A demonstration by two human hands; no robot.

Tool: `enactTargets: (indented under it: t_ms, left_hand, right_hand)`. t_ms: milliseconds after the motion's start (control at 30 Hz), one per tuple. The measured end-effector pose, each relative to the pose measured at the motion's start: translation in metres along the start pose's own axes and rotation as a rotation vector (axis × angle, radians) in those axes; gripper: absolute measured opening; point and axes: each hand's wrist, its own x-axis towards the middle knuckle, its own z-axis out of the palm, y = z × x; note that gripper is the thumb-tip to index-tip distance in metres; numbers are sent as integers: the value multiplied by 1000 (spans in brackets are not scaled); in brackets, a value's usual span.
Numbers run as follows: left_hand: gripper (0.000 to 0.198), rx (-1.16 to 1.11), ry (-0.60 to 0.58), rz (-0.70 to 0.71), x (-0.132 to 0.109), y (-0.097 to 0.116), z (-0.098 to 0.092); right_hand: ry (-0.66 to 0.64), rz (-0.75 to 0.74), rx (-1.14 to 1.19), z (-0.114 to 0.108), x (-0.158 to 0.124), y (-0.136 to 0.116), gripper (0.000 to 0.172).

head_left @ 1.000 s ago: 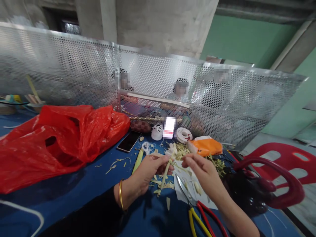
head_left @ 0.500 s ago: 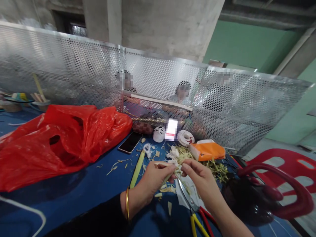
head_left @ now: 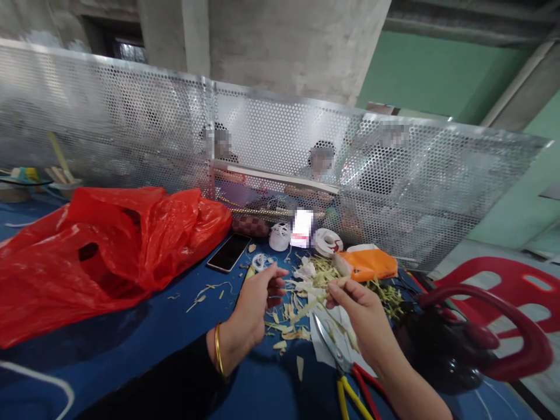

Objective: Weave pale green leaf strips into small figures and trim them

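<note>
Pinching a pale strip (head_left: pixel 318 298) of plant stalk between thumb and fingertips, a worker's right hand (head_left: pixel 356 312) holds it just above the blue-covered bench (head_left: pixel 144 344), the strip slanting down toward the left. The left hand (head_left: pixel 256 303), a gold bangle (head_left: pixel 217 357) at its wrist, hovers just beside the strip's lower end with fingers loosely curled and nothing in its grasp. Pale trimmings (head_left: pixel 289 331) litter the cloth beneath both hands, and a pair of cutters (head_left: pixel 345 376) with red and yellow handles lies under the right wrist. Farther back are a dark phone (head_left: pixel 228 252), two white reels (head_left: pixel 280 236), and an orange packet (head_left: pixel 368 262) beside a heap of green shreds. A crumpled red plastic bag (head_left: pixel 109 251) fills the left of the bench; a dark handbag (head_left: pixel 441 347) with a red handle sits on the right. Other people sit behind a perforated metal screen (head_left: pixel 144 134).
</note>
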Motion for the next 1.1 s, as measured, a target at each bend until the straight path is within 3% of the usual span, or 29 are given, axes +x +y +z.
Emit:
enactTargets:
  t_ms: [67, 200, 400, 567, 733, 867, 933, 1033, 1100]
  left_hand:
    - [44, 85, -43, 80, -3, 5, 0]
    - [36, 423, -303, 228, -10, 8, 4]
    - [19, 526, -476, 135, -14, 3, 7]
    - [19, 408, -356, 24, -12, 5, 6]
    - [17, 267, -226, 6, -9, 3, 5]
    - [16, 318, -292, -22, -5, 3, 4]
    - [26, 398, -322, -22, -3, 7, 3]
    - [38, 520, -322, 81, -1, 13, 1]
    - [37, 535, -382, 124, -2, 13, 1]
  right_hand:
    - [-18, -13, -36, -2, 0, -3, 30]
    - [-66, -34, -60, 0, -1, -9, 31]
    - [-174, -16, -62, 5, -2, -8, 31]
    - [-74, -6, 10, -3, 3, -10, 36]
    - [-258, -137, -295, -16, 5, -13, 22]
    - [-300, -243, -414, -17, 5, -10, 19]
    - [-304, -278, -441, -17, 6, -10, 20]
    - [-313, -317, -469, -19, 7, -11, 19]
    - [-333, -344, -469, -19, 6, -13, 18]
